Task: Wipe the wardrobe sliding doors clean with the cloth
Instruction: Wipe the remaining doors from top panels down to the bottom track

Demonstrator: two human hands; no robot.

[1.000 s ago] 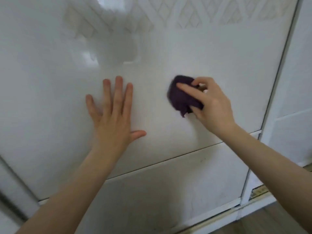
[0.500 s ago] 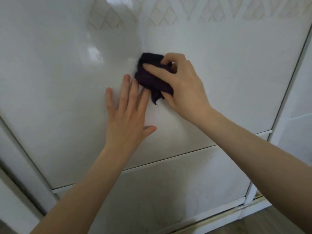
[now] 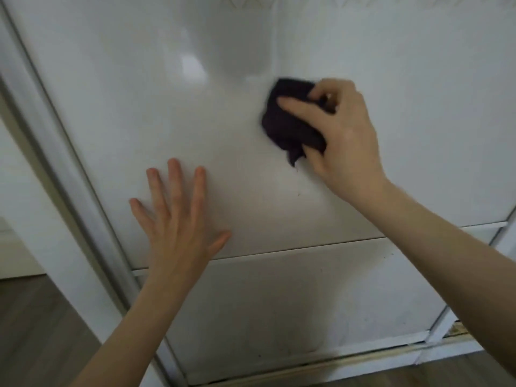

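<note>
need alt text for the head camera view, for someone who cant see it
A person's right hand presses a bunched dark purple cloth against a glossy white wardrobe sliding door, while the left hand rests flat and open on the same panel, lower left. Brown wood floor shows below.

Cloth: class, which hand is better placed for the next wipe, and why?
Right. The right hand grips the cloth against the door; the left hand lies flat on the door, holding nothing.

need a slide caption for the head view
Right hand presses a bunched dark cloth to the white sliding door while the left hand rests flat on it.
</note>
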